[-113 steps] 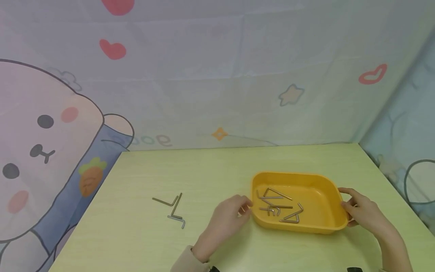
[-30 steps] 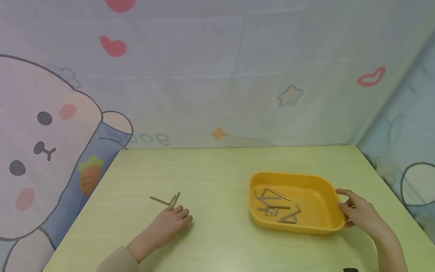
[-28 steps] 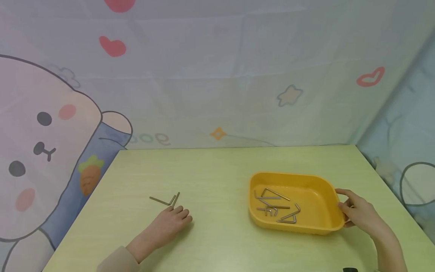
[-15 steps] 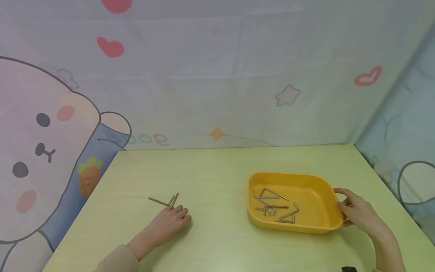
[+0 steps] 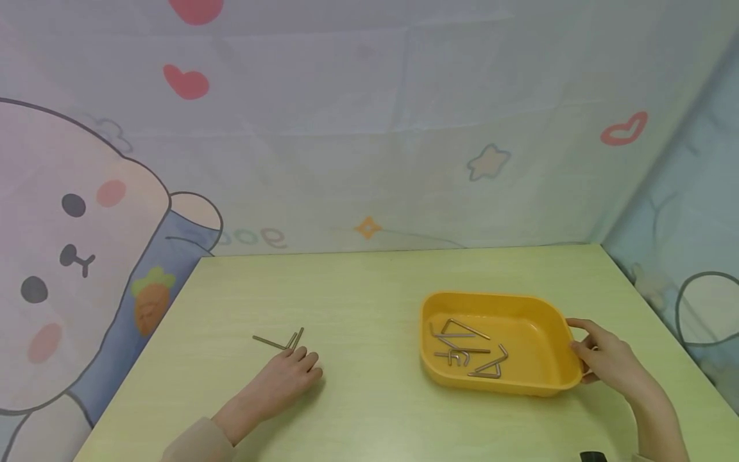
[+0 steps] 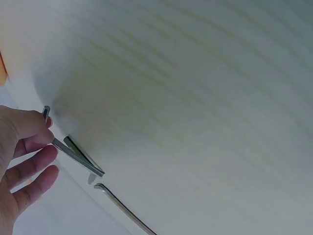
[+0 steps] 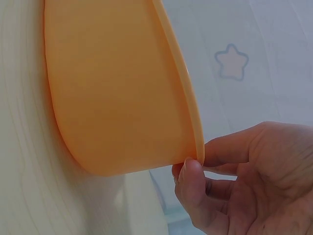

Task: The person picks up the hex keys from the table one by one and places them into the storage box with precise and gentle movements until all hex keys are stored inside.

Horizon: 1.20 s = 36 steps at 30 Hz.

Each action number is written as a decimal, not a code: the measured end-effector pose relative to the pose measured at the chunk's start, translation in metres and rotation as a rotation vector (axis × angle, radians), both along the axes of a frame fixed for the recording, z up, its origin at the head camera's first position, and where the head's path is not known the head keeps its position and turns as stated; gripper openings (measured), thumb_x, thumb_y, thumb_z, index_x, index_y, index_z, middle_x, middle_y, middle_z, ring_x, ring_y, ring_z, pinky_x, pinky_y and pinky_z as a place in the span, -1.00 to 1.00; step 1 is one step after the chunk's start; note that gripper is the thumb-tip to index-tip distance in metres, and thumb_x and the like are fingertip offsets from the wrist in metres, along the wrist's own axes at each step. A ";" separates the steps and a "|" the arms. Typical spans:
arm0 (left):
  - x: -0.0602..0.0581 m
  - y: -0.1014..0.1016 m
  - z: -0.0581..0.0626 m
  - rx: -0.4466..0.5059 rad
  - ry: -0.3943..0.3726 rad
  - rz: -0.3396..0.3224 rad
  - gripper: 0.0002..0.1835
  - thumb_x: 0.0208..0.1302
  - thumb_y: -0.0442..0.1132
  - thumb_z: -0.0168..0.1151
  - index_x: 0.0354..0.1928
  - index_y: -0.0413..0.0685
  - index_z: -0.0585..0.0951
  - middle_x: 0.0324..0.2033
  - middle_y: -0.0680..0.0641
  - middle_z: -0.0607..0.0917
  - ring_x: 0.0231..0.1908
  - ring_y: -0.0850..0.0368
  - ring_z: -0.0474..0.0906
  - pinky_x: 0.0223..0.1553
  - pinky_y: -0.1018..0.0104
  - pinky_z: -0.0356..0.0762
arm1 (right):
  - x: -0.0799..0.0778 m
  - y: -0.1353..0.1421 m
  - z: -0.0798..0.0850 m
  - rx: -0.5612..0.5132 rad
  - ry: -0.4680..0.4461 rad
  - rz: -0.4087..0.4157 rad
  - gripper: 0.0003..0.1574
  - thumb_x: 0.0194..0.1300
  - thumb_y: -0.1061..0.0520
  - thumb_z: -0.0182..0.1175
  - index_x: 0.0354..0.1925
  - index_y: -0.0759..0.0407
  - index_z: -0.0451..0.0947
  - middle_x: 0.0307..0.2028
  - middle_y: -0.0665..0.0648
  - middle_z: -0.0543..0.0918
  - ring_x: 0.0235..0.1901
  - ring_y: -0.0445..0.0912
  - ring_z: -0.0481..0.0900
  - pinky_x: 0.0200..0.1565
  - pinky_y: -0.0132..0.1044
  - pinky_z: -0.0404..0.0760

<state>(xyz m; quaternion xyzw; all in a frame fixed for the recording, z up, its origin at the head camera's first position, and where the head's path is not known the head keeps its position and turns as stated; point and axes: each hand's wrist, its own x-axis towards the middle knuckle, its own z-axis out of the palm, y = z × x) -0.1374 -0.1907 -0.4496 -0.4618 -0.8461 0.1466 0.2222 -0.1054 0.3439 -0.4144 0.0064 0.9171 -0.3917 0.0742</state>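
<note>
My left hand [image 5: 280, 383] is low over the left part of the table, beside a small group of hex keys. In the left wrist view its thumb and forefinger pinch a hex key [image 6: 76, 155], whose short end pokes up past the thumb. A second hex key [image 6: 72, 144] lies right alongside that one, and a third hex key [image 6: 126, 209] angles off below. From above, the hand hides the pinched key. My right hand [image 5: 609, 356] pinches the right end of the yellow tray [image 5: 491, 296], thumb and fingers on its rim [image 7: 188, 88].
Several metal hex keys [image 5: 470, 351] lie in the tray's left half. The tray stands right of centre on the pale green table [image 5: 346, 289]. A printed cloth [image 5: 323, 128] hangs behind the table and continues along its right side.
Since the oldest frame my left hand has left the tray's left side and gone left to the loose hex keys. It has barely moved in the last second. My right hand stays on the tray.
</note>
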 end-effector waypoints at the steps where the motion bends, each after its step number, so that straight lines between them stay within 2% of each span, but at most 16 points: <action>1: 0.000 0.000 0.000 0.006 -0.006 0.003 -0.74 -0.11 -0.35 0.42 -0.47 0.05 0.49 -0.49 0.09 0.41 -0.48 0.20 0.31 -0.46 0.42 0.34 | 0.000 0.000 0.000 0.001 0.001 0.001 -0.38 0.48 0.19 -0.11 0.37 0.45 0.03 -0.31 0.23 0.52 -0.49 -0.18 0.51 -0.45 -0.33 0.66; 8: 0.006 0.005 0.007 0.025 -0.109 0.042 -0.77 -0.03 -0.42 0.37 -0.41 0.01 0.51 -0.46 0.07 0.42 -0.52 0.24 0.31 -0.51 0.47 0.36 | 0.000 0.001 -0.001 0.002 -0.003 0.001 -0.38 0.48 0.19 -0.12 0.38 0.45 0.03 -0.31 0.23 0.52 -0.48 -0.17 0.50 -0.45 -0.33 0.66; 11: 0.008 0.009 0.011 0.024 -0.122 0.044 -0.78 -0.02 -0.41 0.37 -0.40 0.01 0.53 -0.46 0.08 0.41 -0.52 0.23 0.30 -0.51 0.48 0.33 | -0.001 0.002 -0.001 0.000 -0.006 0.001 -0.37 0.49 0.18 -0.12 0.38 0.45 0.02 -0.31 0.23 0.52 -0.48 -0.17 0.51 -0.44 -0.32 0.66; 19: 0.010 0.014 0.013 0.051 -0.107 0.030 -0.79 0.01 -0.40 0.35 -0.37 0.03 0.54 -0.49 0.10 0.41 -0.53 0.25 0.24 -0.51 0.50 0.27 | -0.001 0.002 -0.001 0.000 -0.012 0.000 -0.37 0.48 0.18 -0.12 0.38 0.45 0.02 -0.30 0.24 0.53 -0.48 -0.16 0.56 -0.45 -0.32 0.66; 27: 0.007 0.026 0.022 0.100 -0.065 -0.017 -0.74 -0.04 -0.47 0.35 -0.37 0.01 0.54 -0.50 0.09 0.45 -0.52 0.25 0.25 -0.50 0.50 0.27 | -0.002 0.002 0.000 0.007 0.000 0.001 -0.37 0.49 0.17 -0.12 0.38 0.45 0.03 -0.28 0.25 0.54 -0.47 -0.18 0.52 -0.45 -0.32 0.66; 36: 0.001 0.042 0.030 0.104 -0.046 -0.045 -0.73 -0.01 -0.51 0.31 -0.35 0.01 0.54 -0.50 0.10 0.42 -0.53 0.26 0.11 -0.49 0.53 0.10 | -0.002 0.002 -0.002 0.003 -0.012 0.000 -0.37 0.49 0.18 -0.12 0.38 0.45 0.02 -0.29 0.24 0.53 -0.47 -0.17 0.52 -0.44 -0.32 0.66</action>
